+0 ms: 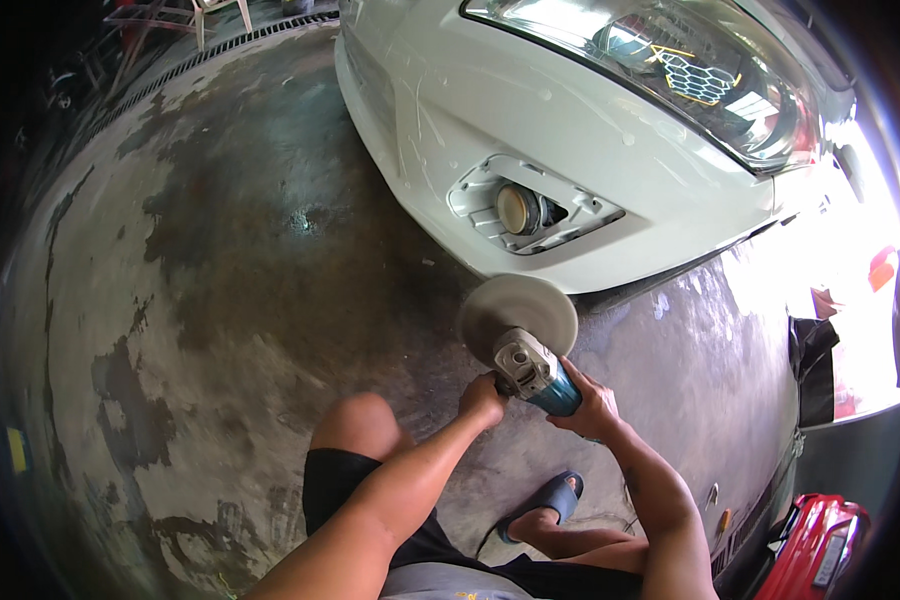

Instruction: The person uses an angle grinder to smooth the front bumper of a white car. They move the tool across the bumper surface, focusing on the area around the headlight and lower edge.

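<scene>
Now both hands were on the polisher [528, 366], and it sat right between me and the white car's front corner. My left hand [483, 400] was clenched on the side grip, most of which my fist hid, while my right hand [592, 404] was wrapped around the teal motor housing [560, 394] from the other side. Out front was the round grey pad [540, 305] — its upper edge overlapping the low lip of the bumper [660, 215] from where I looked, though I couldn't tell whether they touched. Above it, the round lamp [517, 209] sat in its recess, with pale streaks running over the paint nearby, and higher up came the big headlight [670, 80], full of reflections (one a bright honeycomb pattern). Down below, a dark slide sandal [560, 497] showed on the stained concrete floor [250, 350] — and a glossy red object [820, 545] stood off at the lower right.
</scene>
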Motion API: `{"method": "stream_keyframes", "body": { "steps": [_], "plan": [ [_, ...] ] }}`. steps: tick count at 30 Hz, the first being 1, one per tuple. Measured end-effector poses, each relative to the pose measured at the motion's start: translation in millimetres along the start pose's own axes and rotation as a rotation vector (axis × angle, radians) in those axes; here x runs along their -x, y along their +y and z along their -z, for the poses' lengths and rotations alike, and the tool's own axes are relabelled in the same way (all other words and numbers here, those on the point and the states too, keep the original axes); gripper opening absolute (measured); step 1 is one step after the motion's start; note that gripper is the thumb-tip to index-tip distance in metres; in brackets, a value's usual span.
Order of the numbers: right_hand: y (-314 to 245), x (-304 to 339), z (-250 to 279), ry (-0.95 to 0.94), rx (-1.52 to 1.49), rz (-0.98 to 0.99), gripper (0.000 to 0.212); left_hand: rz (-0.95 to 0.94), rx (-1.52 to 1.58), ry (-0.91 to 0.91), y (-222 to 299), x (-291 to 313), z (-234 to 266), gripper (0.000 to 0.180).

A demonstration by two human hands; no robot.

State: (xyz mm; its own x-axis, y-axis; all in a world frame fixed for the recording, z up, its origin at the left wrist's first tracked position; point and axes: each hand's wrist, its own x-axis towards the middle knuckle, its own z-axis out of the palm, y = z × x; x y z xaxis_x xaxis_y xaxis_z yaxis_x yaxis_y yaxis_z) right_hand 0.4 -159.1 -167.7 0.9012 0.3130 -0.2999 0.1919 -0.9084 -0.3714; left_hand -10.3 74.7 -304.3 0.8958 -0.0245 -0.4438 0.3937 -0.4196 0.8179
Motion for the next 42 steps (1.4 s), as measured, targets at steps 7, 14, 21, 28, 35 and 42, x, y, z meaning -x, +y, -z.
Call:
{"method": "stream_keyframes", "body": {
  "steps": [7, 14, 21, 28, 35, 42],
  "plan": [
    [-6.0, -50.0, -25.2, 0.019, 0.017, 0.128, 0.123, 0.037, -0.018, 0.077, -34.7, -27.4, 28.2, 0.040],
    [-90.4, -137.2, -54.4, 0.013, -0.033, 0.211, 0.121, 0.087, 0.054, 0.495, -66.7, -46.7, 126.6, 0.039],
    [-84.4, -123.4, -27.3, -0.006, -0.020, 0.229, 0.122, -0.009, 0.024, 0.378, -26.3, -16.0, 131.7, 0.028],
    [-39.6, -29.3, 24.0, -0.055, 0.064, 0.025, 0.119, -0.154, 0.143, 0.087, -2.4, 4.0, 43.4, 0.031],
    [-73.8, -4.0, 44.3, 0.068, 0.021, -0.029, 0.123, -0.245, 0.075, 0.106, 24.7, 13.3, 68.2, 0.033],
    [-110.2, -61.4, 6.1, 0.008, -0.198, -0.005, 0.126, -0.103, -0.068, 0.195, 3.7, 2.6, 139.5, 0.036]
  ]
}}
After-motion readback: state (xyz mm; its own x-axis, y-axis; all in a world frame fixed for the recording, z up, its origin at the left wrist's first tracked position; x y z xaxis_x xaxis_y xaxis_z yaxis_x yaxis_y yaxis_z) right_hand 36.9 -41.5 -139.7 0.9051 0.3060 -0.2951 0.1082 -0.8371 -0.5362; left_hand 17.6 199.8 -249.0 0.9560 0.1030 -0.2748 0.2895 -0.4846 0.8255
